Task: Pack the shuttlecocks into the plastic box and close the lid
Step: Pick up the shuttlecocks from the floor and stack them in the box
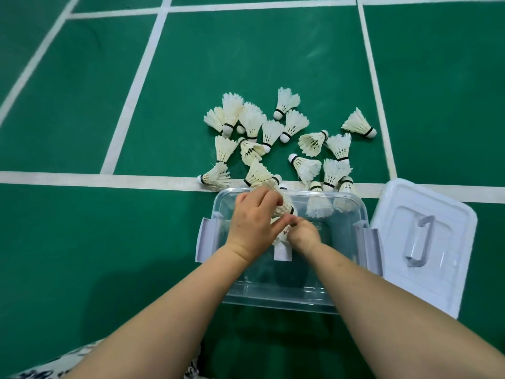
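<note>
Both hands meet over the open plastic box (278,303).

The left hand (254,222) curls round a held shuttlecock (285,207) above the box's middle. The right hand (304,235), at its 4 o'clock, has curled fingers with their tips hidden against it (grip or mere touch, I cannot tell). Loose shuttlecocks (251,121) lie scattered on the green floor (246,64) at the box's 12 o'clock, the nearest blurred through its far wall. The lid (426,242) lies just beside the box at 3 o'clock, its near corner behind the right forearm.

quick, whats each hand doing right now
Left hand: grips white feather shuttlecocks over the clear plastic box.
Right hand: pinches a lower white feather shuttlecock.
</note>
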`<state>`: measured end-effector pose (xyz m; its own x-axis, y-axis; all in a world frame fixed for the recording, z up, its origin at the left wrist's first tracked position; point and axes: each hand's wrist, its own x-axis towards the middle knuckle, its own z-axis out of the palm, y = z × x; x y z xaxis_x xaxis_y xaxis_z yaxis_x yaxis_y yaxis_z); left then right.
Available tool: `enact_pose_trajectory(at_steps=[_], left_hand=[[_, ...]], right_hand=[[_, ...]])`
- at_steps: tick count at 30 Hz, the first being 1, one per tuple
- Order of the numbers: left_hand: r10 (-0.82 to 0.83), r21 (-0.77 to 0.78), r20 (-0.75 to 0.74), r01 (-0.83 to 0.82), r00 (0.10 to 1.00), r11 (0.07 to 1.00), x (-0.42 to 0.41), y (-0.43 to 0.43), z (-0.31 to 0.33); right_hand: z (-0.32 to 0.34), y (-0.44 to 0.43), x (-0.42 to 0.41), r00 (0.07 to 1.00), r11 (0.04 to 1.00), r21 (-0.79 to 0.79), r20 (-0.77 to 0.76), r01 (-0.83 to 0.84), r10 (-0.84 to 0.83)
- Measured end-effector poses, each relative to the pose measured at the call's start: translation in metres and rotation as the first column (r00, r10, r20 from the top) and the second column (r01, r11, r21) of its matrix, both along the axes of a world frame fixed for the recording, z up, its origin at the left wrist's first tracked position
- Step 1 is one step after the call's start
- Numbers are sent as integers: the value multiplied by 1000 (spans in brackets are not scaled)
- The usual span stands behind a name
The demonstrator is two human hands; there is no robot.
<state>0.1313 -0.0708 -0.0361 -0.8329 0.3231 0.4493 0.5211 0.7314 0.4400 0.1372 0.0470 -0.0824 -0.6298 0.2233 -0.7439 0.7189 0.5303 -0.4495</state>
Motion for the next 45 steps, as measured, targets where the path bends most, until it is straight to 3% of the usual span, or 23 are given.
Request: enact_pose_trajectory(at_steps=[6,11,15,19,25,30,35,40,45], left_hand=[[-13,-30,21,14,1000,999,1,2,3],[-27,-71,124,36,992,997,-1,11,12],[-51,-114,210,76,976,991,5,17,24],[-60,-178,226,102,972,979,11,25,39],[-35,-311,202,98,979,945,20,47,49],[-80,-340,182,139,980,930,25,51,50],[-115,-280,124,146,986,949,25,49,50],[-65,-268,258,136,964,954,27,45,47],[1,-222,435,106,900,969,34,36,25]], right_hand=[[7,10,6,999,999,-4,-22,34,-34],[31,19,10,990,993,54,-90,-101,106],[53,28,17,962,1000,2,-273,-22,22],[69,34,27,869,989,-122,-478,79,-128],[87,43,45,737,996,71,-671,-51,85],[85,59,59,729,948,311,-632,-73,263],[85,66,67,736,933,353,-611,-75,291],[79,68,73,769,896,440,-551,-61,323],[76,59,68,767,802,566,-422,-192,482]])
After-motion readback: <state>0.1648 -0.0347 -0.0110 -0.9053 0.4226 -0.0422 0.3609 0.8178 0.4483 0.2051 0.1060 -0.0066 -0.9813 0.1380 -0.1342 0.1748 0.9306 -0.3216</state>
